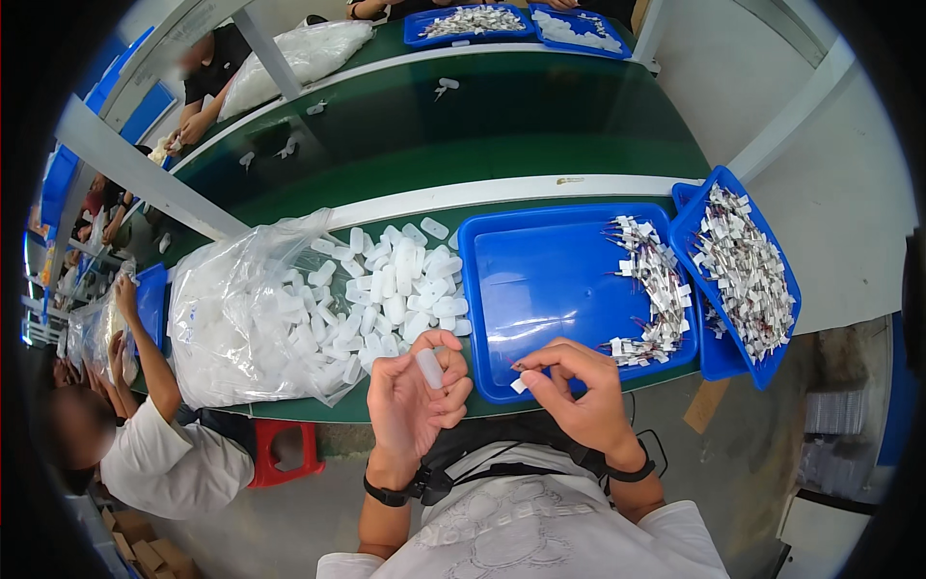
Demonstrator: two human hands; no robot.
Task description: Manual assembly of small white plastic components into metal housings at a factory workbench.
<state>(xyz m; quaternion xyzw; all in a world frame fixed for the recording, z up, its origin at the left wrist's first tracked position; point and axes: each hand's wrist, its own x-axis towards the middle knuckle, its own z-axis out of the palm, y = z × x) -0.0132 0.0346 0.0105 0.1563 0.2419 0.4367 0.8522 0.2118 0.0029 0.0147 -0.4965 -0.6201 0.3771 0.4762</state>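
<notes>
Between the thumb and fingers of my left hand (407,413) is a translucent white plastic casing (429,369), long with rounded ends. My right hand (585,394) pinches a small white-tabbed part with thin dark wires (519,382) over the near edge of a blue tray (511,280). More such wired parts (656,285) lie heaped along that tray's right side. To the left of the tray, loose white casings (391,294) spill out of a clear plastic bag (222,323). My hands are apart, with the two pieces not touching.
A second blue tray (687,232) full of wired parts leans at the right, on another tray. Beyond a white rail (502,193) runs a dark green belt (540,125) with a few scattered pieces. A co-worker (169,463) sits at the left near a red stool (285,454).
</notes>
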